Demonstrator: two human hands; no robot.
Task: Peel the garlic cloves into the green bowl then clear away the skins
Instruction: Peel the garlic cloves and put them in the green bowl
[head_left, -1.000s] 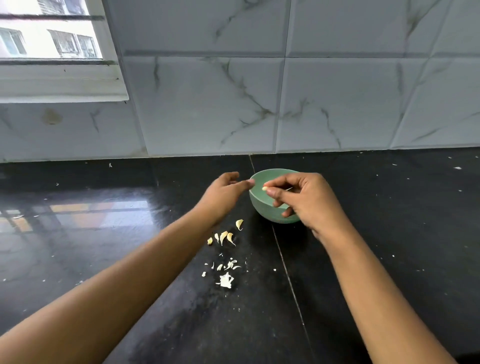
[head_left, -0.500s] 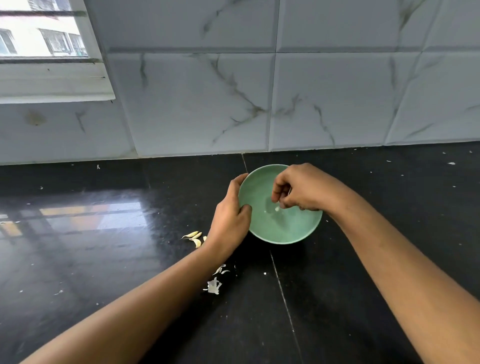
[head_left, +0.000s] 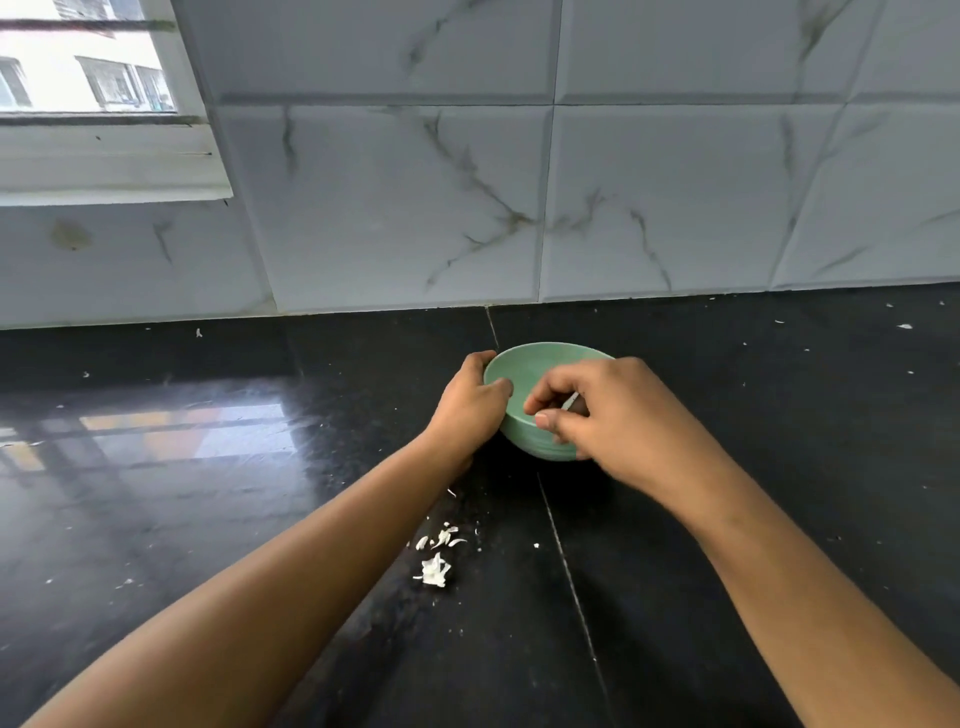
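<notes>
The green bowl stands on the black counter near the wall. My left hand grips its left rim, with the thumb hooked over the edge. Over the bowl's near right side, my right hand has its fingers curled and pinches a pale garlic sliver; I cannot tell whether it is clove or skin. White garlic skins lie on the counter in front of the bowl, beside my left forearm. The bowl's inside is mostly hidden by my right hand.
The black stone counter carries small white flecks. A marble-tiled wall rises close behind the bowl. A window sill is at the upper left. A seam runs across the counter toward me.
My left hand stays on the bowl's rim. My right hand has moved from inside the bowl to its near right edge. The loose cloves on the left are no longer in view.
</notes>
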